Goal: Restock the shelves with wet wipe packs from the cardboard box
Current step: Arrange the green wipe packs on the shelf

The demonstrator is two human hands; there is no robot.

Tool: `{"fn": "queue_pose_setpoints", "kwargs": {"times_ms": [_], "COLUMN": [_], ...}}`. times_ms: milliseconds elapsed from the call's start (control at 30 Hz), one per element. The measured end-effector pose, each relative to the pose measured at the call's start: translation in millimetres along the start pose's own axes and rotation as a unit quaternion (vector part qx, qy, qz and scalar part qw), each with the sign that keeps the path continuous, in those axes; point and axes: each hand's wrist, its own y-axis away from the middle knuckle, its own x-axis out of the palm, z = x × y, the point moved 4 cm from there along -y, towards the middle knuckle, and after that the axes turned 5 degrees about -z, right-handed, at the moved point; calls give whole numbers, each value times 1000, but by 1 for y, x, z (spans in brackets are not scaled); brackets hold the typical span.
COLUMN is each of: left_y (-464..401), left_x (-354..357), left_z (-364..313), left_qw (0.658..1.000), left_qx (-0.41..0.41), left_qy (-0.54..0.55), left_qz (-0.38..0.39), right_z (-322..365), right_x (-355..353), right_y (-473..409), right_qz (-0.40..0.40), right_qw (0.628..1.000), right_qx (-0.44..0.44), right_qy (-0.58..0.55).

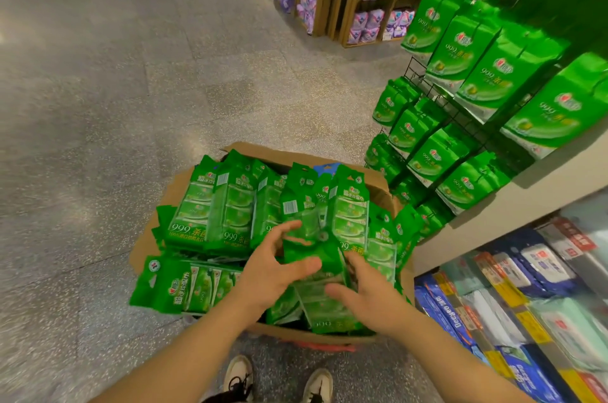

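Both hands are down in the cardboard box [378, 192] on the floor, so the step in hand looks like picking up stock; the left hand [276, 267] and right hand [368, 294] curl round one green wet wipe pack [316, 257] lying on the heap. Next, I judge, it must be lifted clear and hung on the wire rack [437, 96] at right, beside the packs already there.

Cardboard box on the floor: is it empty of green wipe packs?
No. The cardboard box is crammed with green wipe packs, and both hands, left and right, reach into the pile.
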Motion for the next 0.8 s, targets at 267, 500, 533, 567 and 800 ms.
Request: {"fn": "queue_pose_setpoints", "kwargs": {"times_ms": [267,500,533,567,800], "left_y": [10,15,16,15,16], "left_x": [18,13,9,6,-19], "left_z": [-16,-8,-8,-7,-3], "left_qw": [982,959,957,956,951], "left_qx": [-113,-139,-142,-145,-164], "left_qy": [150,247,252,251,250], "left_qz": [17,-13,-29,-42,-80], "right_z": [38,61,63,63,10], "right_x": [-17,-8,-8,-12,-46], "right_y": [-16,-28,-30,-31,-65], "right_qz": [-73,-25,-23,-28,-271], "right_qw": [976,983,986,989,948], "right_qx": [7,45,50,54,156], "right_qy": [-206,-174,-155,-138,52]}}
